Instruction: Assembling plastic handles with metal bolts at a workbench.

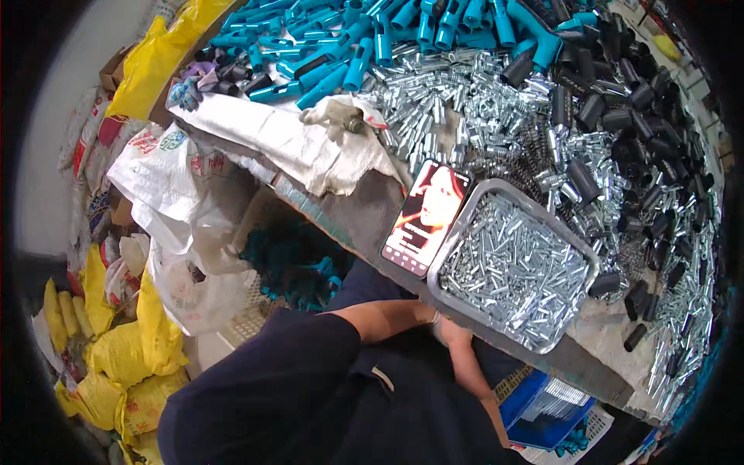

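My left forearm comes out of a dark sleeve, and my left hand [428, 315] ends just under the near rim of a metal tray [463, 226]. My right hand [454, 335] rises from below and meets it there. The fingers of both hands are hidden against the table edge, so I cannot see whether they hold anything. The tray is full of small silver pins. A phone [426, 218] with a lit screen leans against the tray's left side.
The table holds heaps of blue plastic handles [349, 46], silver metal sleeves [449, 101] and black tubes [628, 116]. A white cloth [294, 139] and a glove [337, 116] lie at its edge. White sacks [178, 225] and yellow sacks [116, 356] stand left. A blue crate [535, 403] sits below.
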